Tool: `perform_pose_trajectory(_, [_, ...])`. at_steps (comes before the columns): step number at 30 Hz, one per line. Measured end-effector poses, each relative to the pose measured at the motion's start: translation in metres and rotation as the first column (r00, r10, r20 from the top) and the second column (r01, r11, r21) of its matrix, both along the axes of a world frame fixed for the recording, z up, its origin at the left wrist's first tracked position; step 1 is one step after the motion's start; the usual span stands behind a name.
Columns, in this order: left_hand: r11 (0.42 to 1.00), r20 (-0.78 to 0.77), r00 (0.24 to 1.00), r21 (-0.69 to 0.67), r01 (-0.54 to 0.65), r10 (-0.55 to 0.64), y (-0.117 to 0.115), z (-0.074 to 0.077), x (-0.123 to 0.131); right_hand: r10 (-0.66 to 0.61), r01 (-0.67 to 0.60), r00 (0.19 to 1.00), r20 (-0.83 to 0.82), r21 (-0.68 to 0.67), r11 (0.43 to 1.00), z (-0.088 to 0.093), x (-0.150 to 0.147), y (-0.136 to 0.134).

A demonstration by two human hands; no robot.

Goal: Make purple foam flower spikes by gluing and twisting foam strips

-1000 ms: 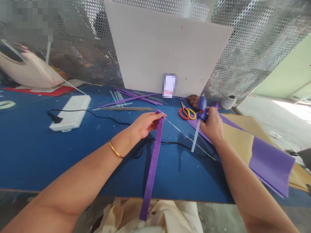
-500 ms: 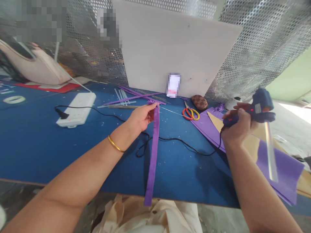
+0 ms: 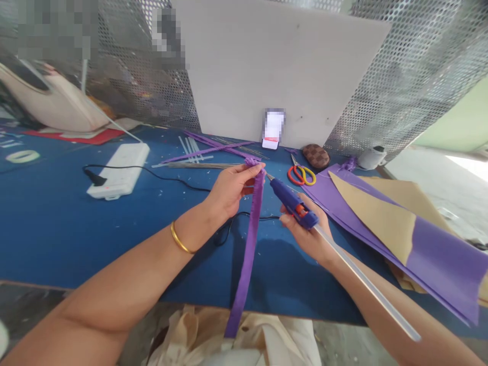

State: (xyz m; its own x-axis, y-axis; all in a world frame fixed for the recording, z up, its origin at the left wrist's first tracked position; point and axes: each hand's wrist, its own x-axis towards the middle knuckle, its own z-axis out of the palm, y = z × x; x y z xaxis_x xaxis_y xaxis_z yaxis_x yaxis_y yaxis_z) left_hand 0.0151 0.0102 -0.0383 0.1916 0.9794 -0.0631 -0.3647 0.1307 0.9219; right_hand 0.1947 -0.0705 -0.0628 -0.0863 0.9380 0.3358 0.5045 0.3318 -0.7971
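Between the thumb and fingers of my left hand (image 3: 233, 187) is the gathered top of a purple fringed paper strip (image 3: 249, 249). Its long tail hangs down past the table's front edge. My right hand (image 3: 307, 229) is wrapped around a blue hot glue gun (image 3: 292, 199), with a long clear glue stick (image 3: 368, 282) poking out of its back. The gun's metal nozzle points left, right beside the strip's upper end; whether it touches I cannot tell. A thin wire runs from the pinched end toward the right, partly behind the gun.
Red-and-yellow scissors (image 3: 301, 175) and a checkered pouch (image 3: 315, 156) lie behind my right hand. Purple and tan paper sheets (image 3: 373, 208) spread to the right. A white power strip (image 3: 121, 170) sits left, its black cord crossing the table. A phone (image 3: 273, 129) leans against a white board (image 3: 285, 66).
My right hand has brought the glue gun from the far right, in and down to the strip's top, turning its nozzle leftward. My left hand and the strip have shifted slightly right.
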Motion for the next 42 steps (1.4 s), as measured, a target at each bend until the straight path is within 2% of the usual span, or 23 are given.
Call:
perform_pose_trajectory(4, [1.000,0.007,1.000,0.003,-0.001,0.001,-0.0044,0.0023,0.0022,0.017,-0.018,0.997,0.074,0.009,1.000,0.0010,-0.0005,0.0005])
perform_pose_trajectory(15, [1.000,-0.008,1.000,0.015,0.021,-0.021,-0.0062,0.0012,0.0018,-0.029,0.025,0.991,0.134,0.033,0.999,0.0022,-0.0015,0.0006])
perform_pose_trajectory(42, [1.000,-0.019,1.000,0.012,-0.017,0.017,-0.0062,0.0036,0.0018,-0.062,0.060,0.988,0.141,0.013,0.998,0.0029,-0.0030,-0.0030])
